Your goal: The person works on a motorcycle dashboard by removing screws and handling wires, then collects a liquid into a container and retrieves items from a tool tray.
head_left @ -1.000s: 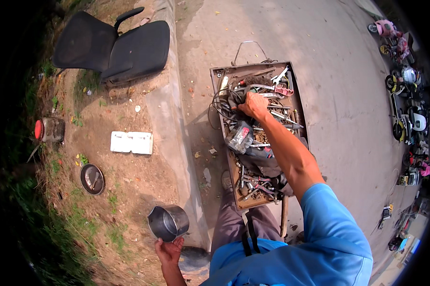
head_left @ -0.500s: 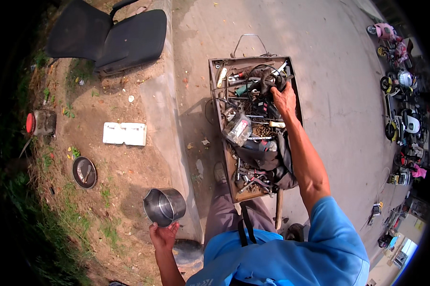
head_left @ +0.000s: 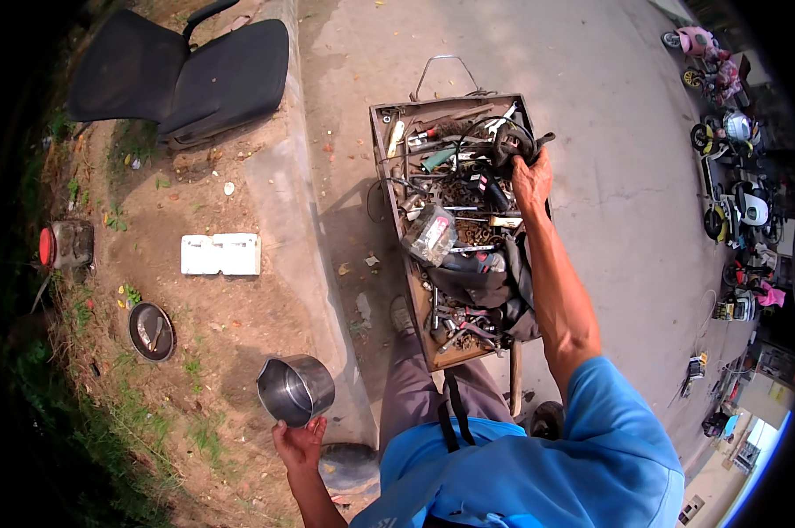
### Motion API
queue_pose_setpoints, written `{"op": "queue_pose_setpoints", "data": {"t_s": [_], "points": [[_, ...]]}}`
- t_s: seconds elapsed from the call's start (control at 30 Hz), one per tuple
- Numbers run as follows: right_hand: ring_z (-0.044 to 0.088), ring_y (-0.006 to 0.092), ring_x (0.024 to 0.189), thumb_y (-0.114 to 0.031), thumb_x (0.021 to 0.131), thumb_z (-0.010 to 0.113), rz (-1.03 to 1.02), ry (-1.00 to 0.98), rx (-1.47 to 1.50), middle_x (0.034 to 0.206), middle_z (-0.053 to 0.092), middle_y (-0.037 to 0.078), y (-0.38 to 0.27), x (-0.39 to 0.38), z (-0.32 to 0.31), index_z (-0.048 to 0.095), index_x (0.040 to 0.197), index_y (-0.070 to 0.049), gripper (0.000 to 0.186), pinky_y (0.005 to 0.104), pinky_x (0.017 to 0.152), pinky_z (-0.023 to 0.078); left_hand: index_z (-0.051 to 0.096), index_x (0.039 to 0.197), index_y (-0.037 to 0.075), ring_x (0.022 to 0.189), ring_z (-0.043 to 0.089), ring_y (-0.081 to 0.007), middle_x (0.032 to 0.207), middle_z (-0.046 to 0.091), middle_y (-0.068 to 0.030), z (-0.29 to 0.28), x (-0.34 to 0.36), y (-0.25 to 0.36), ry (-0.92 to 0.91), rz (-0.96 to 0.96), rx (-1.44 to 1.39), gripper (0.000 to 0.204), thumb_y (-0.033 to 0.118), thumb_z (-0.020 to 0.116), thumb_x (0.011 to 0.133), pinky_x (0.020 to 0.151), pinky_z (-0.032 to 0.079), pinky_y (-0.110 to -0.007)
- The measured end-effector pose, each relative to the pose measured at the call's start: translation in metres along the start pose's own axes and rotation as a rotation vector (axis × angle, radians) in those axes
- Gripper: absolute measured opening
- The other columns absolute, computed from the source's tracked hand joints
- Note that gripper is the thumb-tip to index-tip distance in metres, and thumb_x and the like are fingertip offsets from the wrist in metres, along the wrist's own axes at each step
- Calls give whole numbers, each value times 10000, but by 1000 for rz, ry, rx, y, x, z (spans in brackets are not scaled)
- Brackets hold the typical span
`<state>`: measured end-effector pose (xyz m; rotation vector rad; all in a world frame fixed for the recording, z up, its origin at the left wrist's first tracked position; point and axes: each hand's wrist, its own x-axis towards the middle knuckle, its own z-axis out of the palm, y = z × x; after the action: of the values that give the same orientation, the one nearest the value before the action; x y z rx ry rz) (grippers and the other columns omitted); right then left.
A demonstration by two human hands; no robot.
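My left hand (head_left: 301, 443) grips a shiny metal pot (head_left: 296, 390) from below, near its base. The pot tips so that its open mouth and bare inside show. My right hand (head_left: 531, 180) is closed round a dark, grimy object with a black cable (head_left: 514, 143), over the far right side of a rusty metal tray (head_left: 456, 355). Its exact kind cannot be made out. Below it the tray is crowded with wrenches, loose bolts, a green-handled tool (head_left: 437, 158), a clear plastic packet (head_left: 431, 234) and a black cloth bag (head_left: 472, 286).
A wooden handle (head_left: 515, 378) juts from the tray's near end, close to my legs. On the dirt to the left are a black chair (head_left: 226, 75), a white foam block (head_left: 221, 253), a round pan (head_left: 152, 332) and a red-lidded jar (head_left: 67, 244). Scooters (head_left: 754, 207) line the far right.
My right hand has drawn the dark corded object rightward, to the tray's right edge. The left hand still holds the pot, and the whole view has shifted slightly.
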<state>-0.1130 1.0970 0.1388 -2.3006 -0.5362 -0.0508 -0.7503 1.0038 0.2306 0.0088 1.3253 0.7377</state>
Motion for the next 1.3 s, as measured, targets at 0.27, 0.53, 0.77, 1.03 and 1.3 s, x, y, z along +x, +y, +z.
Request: {"op": "queue_pose_setpoints", "data": {"t_s": [0.27,0.53,0.77,1.03,1.3], "points": [[613,367,1088,-283,772,747,-25,-385,150,1180,614,259,8,24,33,532,1274,-14,609,408,925,483,472,1325,79,981,580,-324,1122,548,-143,2,7,-1,14,-39,22,780,503,731,724,908,510,-458],[600,283,1149,-214,770,756,-132,-649,-124,1217,632,138,16,-8,-18,562,1307,-97,583,383,939,506,461,1337,80,1015,556,-325,1142,529,-146,17,0,2,-3,-4,46,787,507,722,730,883,505,-446],[574,324,1103,-206,709,730,-388,-628,-502,1083,617,96,37,-42,-18,609,1112,-123,429,494,910,459,464,1331,78,1036,554,-333,1180,512,-163,18,8,5,-9,-25,91,774,505,716,737,889,499,-446],[512,290,1203,-161,751,720,-648,-293,-323,1236,562,82,-14,7,-5,564,1236,-155,510,444,938,428,474,1331,87,991,579,-345,1148,542,-170,18,8,16,-34,-7,159,762,509,713,743,901,488,-463],[530,298,1166,-164,774,694,-466,-484,-288,1189,592,72,45,-82,-39,642,1121,-124,354,470,957,424,492,1323,95,1038,560,-349,1179,552,-161,17,11,9,-59,-24,94,745,502,718,742,931,472,-472]]}}
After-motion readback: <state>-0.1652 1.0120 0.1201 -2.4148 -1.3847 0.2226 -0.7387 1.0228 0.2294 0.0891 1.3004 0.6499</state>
